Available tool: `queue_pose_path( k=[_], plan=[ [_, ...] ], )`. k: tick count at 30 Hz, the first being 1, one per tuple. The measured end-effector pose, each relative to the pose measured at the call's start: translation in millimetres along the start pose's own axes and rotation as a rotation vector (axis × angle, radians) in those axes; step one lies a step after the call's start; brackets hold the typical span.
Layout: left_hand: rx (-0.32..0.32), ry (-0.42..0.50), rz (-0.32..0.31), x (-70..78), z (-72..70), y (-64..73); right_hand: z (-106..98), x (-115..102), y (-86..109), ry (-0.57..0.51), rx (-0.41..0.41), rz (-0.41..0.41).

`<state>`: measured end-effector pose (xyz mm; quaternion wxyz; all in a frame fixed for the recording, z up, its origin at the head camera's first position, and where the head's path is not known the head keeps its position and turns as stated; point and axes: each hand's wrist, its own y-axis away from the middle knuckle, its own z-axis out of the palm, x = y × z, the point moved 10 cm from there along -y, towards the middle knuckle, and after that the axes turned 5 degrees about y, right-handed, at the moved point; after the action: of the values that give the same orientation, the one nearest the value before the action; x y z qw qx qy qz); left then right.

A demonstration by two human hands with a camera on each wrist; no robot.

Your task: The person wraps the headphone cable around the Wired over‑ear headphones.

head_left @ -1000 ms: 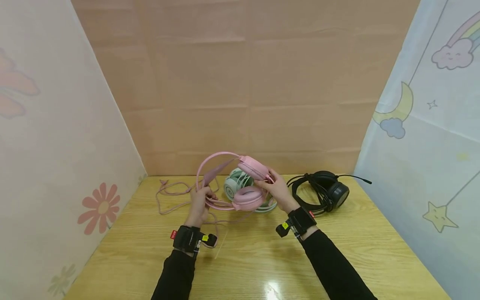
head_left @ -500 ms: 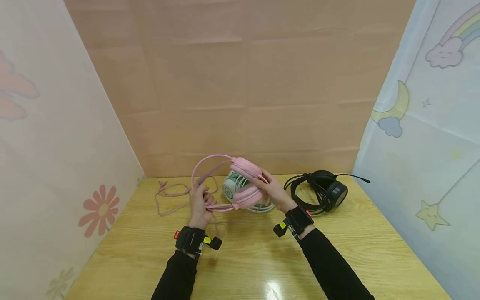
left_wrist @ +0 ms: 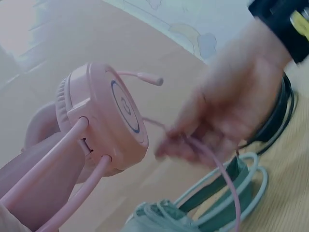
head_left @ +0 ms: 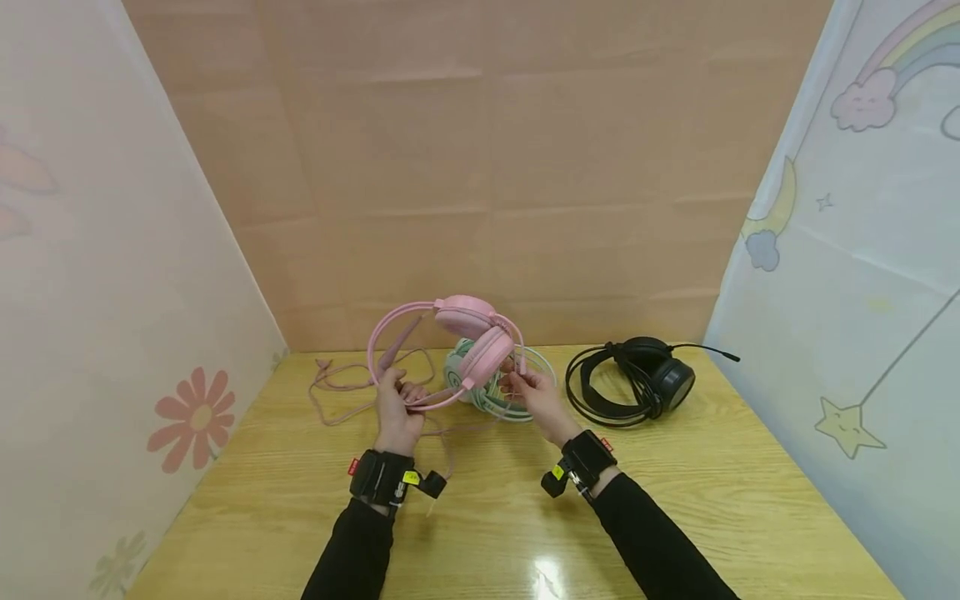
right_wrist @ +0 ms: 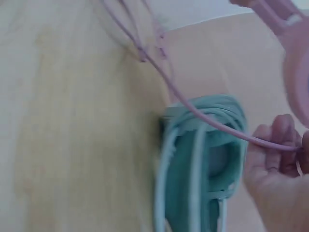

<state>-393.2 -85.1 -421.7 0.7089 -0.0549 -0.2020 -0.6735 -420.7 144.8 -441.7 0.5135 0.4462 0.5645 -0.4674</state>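
Note:
A pink headset [head_left: 486, 357] with a boom microphone is held up off the table, its headband toward the left. My left hand [head_left: 399, 414] grips that headband. With the fingertips of my right hand [head_left: 543, 403] I pinch the pink cable [left_wrist: 225, 176] close to the ear cup; the right wrist view shows the cable [right_wrist: 207, 119] running away from those fingers. Behind and below the pink headset lies a green headset [right_wrist: 181, 188] wound in its own cord, partly hidden in the head view.
A black headset [head_left: 670, 385] with coiled cable and a thin microphone lies to the right on the wooden table [head_left: 480, 533]. Loose pink cable [head_left: 322, 412] trails across the table at left. A brown backdrop [head_left: 480, 167] stands behind, with patterned walls on both sides.
My right hand has let go of the ear cup, moved slightly down and taken the pink cable. The pink headset has turned and shifted left in my left hand.

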Motion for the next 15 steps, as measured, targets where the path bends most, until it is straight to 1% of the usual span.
queue_pose_path(
  k=[3,6,8,12,15],
  plan=[
    [-0.015,0.021,0.0,0.3,-0.3,1.9,8.4,12.0,2.4,0.026,-0.02,0.007],
    [-0.015,0.048,0.003,0.5,3.3,3.7,17.3,16.9,5.4,0.039,-0.046,0.019],
    [-0.01,0.084,-0.006,-0.9,6.0,4.9,24.0,19.1,6.8,0.041,-0.063,0.022],
    [-0.02,0.145,-0.035,-8.1,15.0,6.8,38.4,20.4,7.5,0.047,-0.091,0.03],
    [-0.024,0.154,-0.044,-15.2,21.3,7.8,46.8,16.6,6.3,0.074,-0.072,0.029]
  ],
)
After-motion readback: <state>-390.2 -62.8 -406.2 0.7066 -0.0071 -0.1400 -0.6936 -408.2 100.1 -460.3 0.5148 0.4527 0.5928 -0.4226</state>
